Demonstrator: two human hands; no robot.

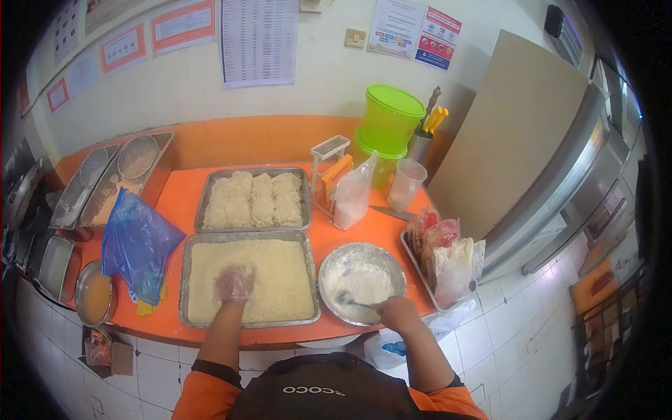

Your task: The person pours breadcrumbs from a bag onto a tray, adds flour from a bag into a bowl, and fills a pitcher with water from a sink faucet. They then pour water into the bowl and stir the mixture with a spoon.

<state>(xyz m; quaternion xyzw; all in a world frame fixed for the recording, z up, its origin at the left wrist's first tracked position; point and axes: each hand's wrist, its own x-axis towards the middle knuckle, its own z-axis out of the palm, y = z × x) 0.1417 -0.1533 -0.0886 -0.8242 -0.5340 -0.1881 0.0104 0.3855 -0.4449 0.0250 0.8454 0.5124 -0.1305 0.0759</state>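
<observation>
Head view: The right hand [399,313] is closed around the handle of a metal spoon [345,298]; the spoon head lies in white powder [367,273] inside the round bowl [400,276]. The left hand [234,283], in a clear glove, contacts pale crumbs [280,273] in the near tray [280,323]; its grip opening cannot be determined. Bowl and tray stand on the orange desk [187,185].

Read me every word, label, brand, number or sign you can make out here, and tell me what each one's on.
"COCO", on the dark apron; the character at its right end is unclear.
Too small to read: the long list on the wall.
Too blurred: the orange-bordered sheets.
Too small: the red-and-blue poster and the white sheet beside it.
</observation>
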